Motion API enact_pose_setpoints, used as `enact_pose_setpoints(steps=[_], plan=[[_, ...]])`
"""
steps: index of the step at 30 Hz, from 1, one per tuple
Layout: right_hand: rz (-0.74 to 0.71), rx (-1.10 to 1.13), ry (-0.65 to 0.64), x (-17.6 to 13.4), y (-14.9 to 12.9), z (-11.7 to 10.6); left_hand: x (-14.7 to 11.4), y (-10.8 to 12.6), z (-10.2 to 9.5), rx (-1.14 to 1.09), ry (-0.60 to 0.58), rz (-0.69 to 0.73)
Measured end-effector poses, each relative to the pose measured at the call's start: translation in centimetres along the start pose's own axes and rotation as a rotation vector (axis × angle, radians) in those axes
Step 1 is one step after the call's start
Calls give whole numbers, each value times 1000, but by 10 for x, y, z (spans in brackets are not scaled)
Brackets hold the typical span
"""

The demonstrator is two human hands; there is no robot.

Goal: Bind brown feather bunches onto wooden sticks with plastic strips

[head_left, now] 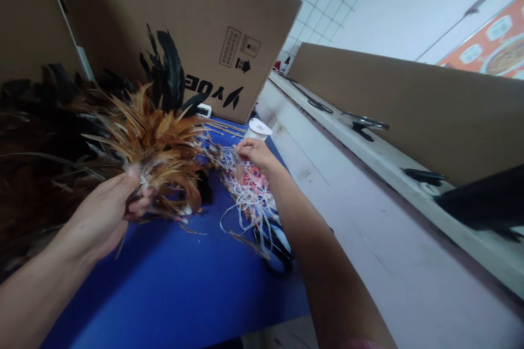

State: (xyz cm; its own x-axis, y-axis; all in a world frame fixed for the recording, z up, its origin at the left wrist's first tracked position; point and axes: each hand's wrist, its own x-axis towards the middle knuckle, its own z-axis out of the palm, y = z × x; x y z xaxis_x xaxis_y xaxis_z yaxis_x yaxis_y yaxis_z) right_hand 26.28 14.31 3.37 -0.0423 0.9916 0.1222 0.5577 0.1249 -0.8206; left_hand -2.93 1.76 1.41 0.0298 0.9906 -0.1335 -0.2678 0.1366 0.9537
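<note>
My left hand (107,212) is closed around the base of a bunch of orange-brown feathers (153,133), which fan out upward and to the right. Long black feathers (170,68) rise just behind the bunch. Reaching across the blue table (172,283), my right hand (257,152) has thumb and fingertips pinched together. Whatever they hold is too small to make out. Under that hand lies a tangled heap of white and pink strips (251,196) with bits of feather. Black-handled scissors (280,248) lie partly behind my right forearm.
A white spool (258,128) stands past my right hand, near thin sticks (225,128). A large cardboard box (184,5) closes off the back. Dark feathers (36,174) pile up at left. On the right, a ledge (347,125) holds more scissors (319,104) and black items.
</note>
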Motion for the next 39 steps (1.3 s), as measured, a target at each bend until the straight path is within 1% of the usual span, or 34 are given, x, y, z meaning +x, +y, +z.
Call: enact_pose_setpoints(steps=[3,5,6,8,11,13,16,19,21,24,29,34,39], plan=[[4,79,-23,-11,-1,-8,-1,1,0,7,6,-5],[7,104,-69,-17,-1,-13,-2,2,1,16,3,-16],[-5,69,-97,-18,-1,-16,-2,3,2,21,6,-19],[-50,-93,-123,-16,-1,-22,-2,4,3,33,22,-25],[-94,-371,-77,-3,3,-26,-1,4,4,60,28,-23],[-74,-455,-52,8,8,-24,0,4,4,73,29,-20],[-30,-568,-76,21,18,-11,0,4,4,80,47,-23],[13,-633,-103,26,27,2,-1,5,4,69,84,-41],[16,-644,-102,28,30,5,-2,6,5,60,88,-49],[-10,-607,-77,28,31,-1,-2,6,5,56,65,-39],[-57,-446,26,26,22,-30,-1,4,3,57,55,-32],[-94,-268,88,12,-4,-55,-2,3,2,37,55,-30],[-85,-35,156,-5,-36,-75,-2,5,5,28,60,-28]])
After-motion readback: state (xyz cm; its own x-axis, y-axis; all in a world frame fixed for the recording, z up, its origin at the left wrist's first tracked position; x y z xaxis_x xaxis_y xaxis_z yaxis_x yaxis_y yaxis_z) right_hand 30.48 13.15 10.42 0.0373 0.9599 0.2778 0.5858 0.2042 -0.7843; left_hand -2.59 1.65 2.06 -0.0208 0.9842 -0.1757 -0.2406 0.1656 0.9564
